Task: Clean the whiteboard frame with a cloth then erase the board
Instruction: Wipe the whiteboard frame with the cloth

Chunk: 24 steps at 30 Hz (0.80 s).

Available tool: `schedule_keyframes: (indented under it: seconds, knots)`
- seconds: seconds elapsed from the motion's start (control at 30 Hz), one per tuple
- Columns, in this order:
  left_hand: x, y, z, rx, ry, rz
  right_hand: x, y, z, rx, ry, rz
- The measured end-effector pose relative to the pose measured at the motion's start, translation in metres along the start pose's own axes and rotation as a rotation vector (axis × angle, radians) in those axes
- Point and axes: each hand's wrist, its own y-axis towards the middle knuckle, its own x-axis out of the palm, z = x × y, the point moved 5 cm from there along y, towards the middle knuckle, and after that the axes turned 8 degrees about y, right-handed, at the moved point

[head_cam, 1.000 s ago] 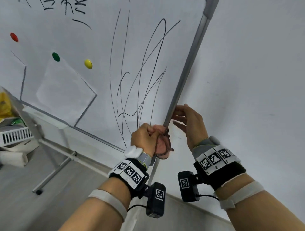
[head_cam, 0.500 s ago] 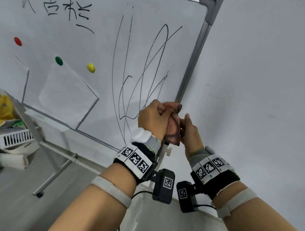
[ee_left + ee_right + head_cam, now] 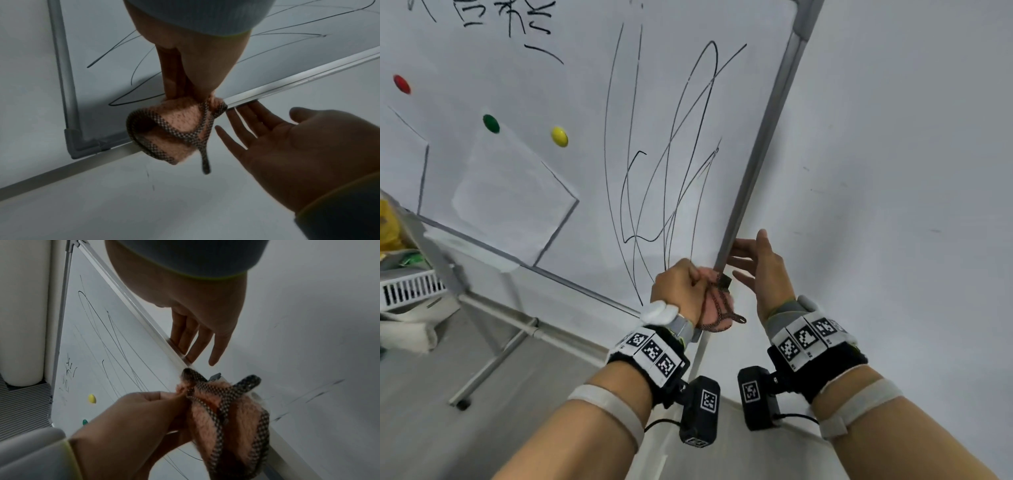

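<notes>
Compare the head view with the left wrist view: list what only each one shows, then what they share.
Only the head view: the red magnet, green magnet and yellow magnet, the paper sheet on the board, the board's stand leg and the white basket.

Only the left wrist view: the frame's grey corner piece and the right hand's open palm.

Both: the left hand gripping the pink cloth, the right hand with straight fingers at the frame edge, and the black scribbles.
</notes>
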Motion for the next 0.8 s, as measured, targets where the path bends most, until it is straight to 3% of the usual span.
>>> schedule_keyframes:
  seconds: [0.1,0.27,0.4,0.5,0.6,0.7,0.8]
  knots:
    - [-0.019,0.005,0.024,0.073,-0.061,0.11,0.0,0.001,0.001,-0.015,0.011,0.019]
    - [-0.082,0.024,0.105,0.254,-0.23,0.306,-0.003,0.007,0.001,0.034,0.018,0.045]
    - [-0.129,0.044,0.168,0.326,-0.264,0.376,-0.004,0.005,-0.01,0.061,-0.001,-0.008]
    - [-0.144,0.051,0.183,0.338,-0.242,0.411,-0.003,0.003,-0.011,0.062,-0.044,-0.038]
    - [-0.133,0.043,0.171,0.355,-0.195,0.349,-0.003,0.005,-0.013,0.074,-0.038,-0.051]
    - [-0.094,0.032,0.123,0.263,-0.113,0.265,-0.002,0.007,-0.015,0.042,-0.074,-0.05]
    - [-0.049,0.021,0.068,0.191,0.006,0.051,-0.003,0.006,-0.016,0.065,0.0,-0.011]
